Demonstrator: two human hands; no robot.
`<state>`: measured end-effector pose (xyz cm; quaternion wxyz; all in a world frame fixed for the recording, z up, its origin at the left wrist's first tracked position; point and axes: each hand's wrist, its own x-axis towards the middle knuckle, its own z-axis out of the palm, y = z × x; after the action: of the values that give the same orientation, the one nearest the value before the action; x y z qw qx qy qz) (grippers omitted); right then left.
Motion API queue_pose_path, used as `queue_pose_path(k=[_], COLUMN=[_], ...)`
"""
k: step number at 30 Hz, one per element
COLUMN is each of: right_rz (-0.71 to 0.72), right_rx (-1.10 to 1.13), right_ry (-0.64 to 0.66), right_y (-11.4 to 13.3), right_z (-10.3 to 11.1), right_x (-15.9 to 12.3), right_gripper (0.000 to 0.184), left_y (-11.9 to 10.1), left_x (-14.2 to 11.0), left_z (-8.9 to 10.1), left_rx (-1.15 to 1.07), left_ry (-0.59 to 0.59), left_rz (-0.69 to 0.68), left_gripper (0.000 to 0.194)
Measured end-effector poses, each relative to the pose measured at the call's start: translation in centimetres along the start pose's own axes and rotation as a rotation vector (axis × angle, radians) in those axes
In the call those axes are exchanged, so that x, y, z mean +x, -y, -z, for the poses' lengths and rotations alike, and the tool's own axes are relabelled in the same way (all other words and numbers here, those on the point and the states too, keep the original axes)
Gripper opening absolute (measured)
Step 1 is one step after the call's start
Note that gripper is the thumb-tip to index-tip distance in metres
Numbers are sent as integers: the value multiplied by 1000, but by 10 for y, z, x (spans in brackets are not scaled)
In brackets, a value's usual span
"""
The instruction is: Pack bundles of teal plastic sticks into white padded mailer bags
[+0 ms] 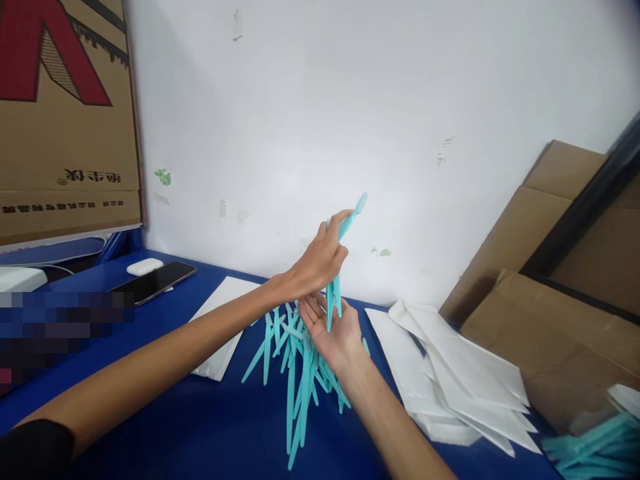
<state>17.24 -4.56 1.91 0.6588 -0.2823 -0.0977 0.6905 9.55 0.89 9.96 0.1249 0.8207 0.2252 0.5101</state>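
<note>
My left hand (323, 257) is raised, its fingers closed round a few slim turquoise eyebrow razors (333, 297). One pale, blade-like end sticks up above the fingers, and the tapered handles point downward. Below it my right hand (337, 333) lies palm up with the fingers stretched out. The handle tips hang in front of that palm; whether they touch it I cannot tell. Under and beside my right hand a loose pile of similar turquoise razors (295, 367) is spread on the blue table (200, 433), partly covered by the hand.
White envelopes (450, 380) are stacked to the right, and a white packet (220, 353) lies left. A phone (160, 280) and a white case (145, 267) sit at the back left. Cardboard boxes (540, 340) stand right, near more turquoise pieces (595, 447). A white wall (310, 133) rises behind.
</note>
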Motion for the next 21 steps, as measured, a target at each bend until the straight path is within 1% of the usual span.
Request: queue_pose_path(k=[2, 4, 6, 7, 11, 16, 19, 21], right_rz=[46, 90, 113, 116, 138, 181, 205, 258], right_rx=[74, 118, 131, 129, 77, -8, -41, -93], right_ry=[-53, -78, -76, -71, -63, -68, -27, 39], right_y=[1, 4, 8, 10, 11, 2, -5, -9], right_z=[-1, -3, -4, -4, 2, 14, 18, 20], right_x=[-3, -6, -9, -10, -7, 0, 3, 5], right_gripper=[32, 27, 24, 24, 24, 17, 16, 17], left_y=[2, 5, 9, 10, 10, 1, -4, -7], left_x=[-2, -4, -5, -6, -11, -19, -20, -20], left_z=[-8, -15, -20, -23, -30, -38, -40, -40], left_rx=[-43, -85, -127, -151, -266, -403, -452, -483], left_ry=[-43, -121, -180, -190, -182, -200, -204, -194], left_rz=[-53, -82, -73, -58, -4, 56, 73, 76], left_gripper=[64, 65, 64, 63, 60, 61, 60, 58])
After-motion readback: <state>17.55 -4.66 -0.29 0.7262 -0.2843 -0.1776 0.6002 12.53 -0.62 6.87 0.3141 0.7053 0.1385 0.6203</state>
